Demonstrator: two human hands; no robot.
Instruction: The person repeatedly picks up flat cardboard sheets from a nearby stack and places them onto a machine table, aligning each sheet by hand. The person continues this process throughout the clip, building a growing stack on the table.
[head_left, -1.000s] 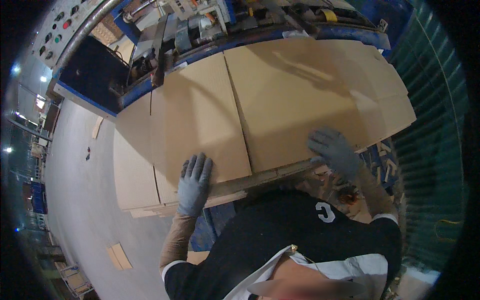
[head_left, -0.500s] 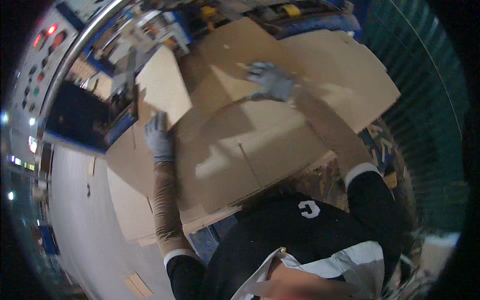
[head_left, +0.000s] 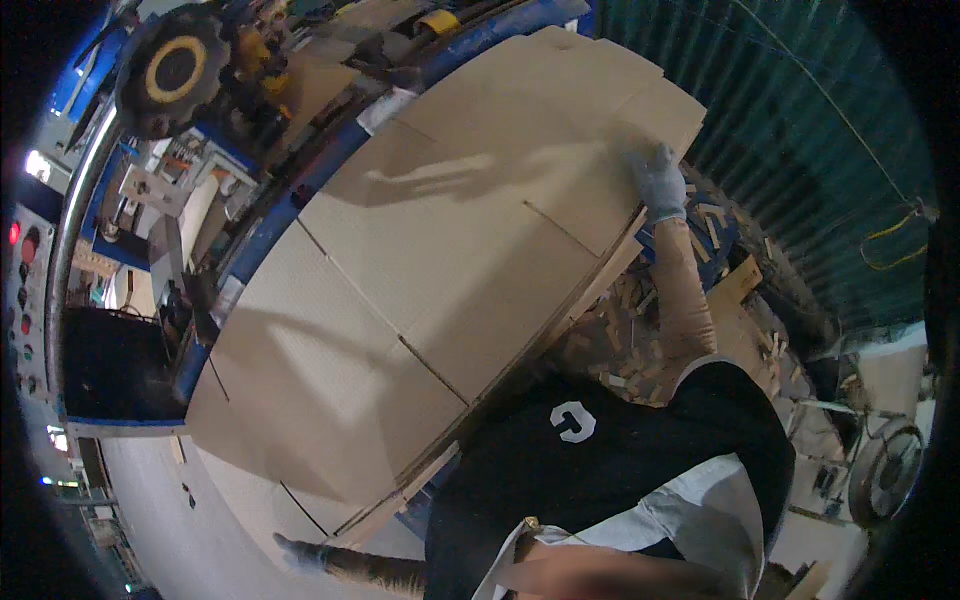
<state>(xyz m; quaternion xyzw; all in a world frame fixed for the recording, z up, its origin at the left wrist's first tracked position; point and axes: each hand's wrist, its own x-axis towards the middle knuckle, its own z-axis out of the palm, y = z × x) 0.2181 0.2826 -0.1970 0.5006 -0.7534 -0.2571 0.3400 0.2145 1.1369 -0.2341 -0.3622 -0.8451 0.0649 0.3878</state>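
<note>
A large sheet of brown cardboard [head_left: 400, 290] with cut slots and crease lines lies flat on top of other sheets, running from lower left to upper right. Both my hands wear grey gloves. My right hand [head_left: 660, 188] is at the sheet's far right end, its fingers spread against the edge. Low on the left, my left hand [head_left: 302, 553] is beside the sheet's near left corner, fingers stretched out toward the left. Whether the left palm touches the edge cannot be made out.
A blue-framed machine [head_left: 270, 225] runs along the far side, with a black handwheel [head_left: 172, 75] above. Its control panel [head_left: 30, 300] stands at left. Cardboard scraps [head_left: 620, 335] litter the floor on the right, below a green corrugated wall [head_left: 800, 150]. A fan [head_left: 888, 470] is at lower right.
The loose, overlapping cardboard pieces now appear as one flat sheet. My left hand has moved down to the near left corner, my right hand out to the right end. The view has turned.
</note>
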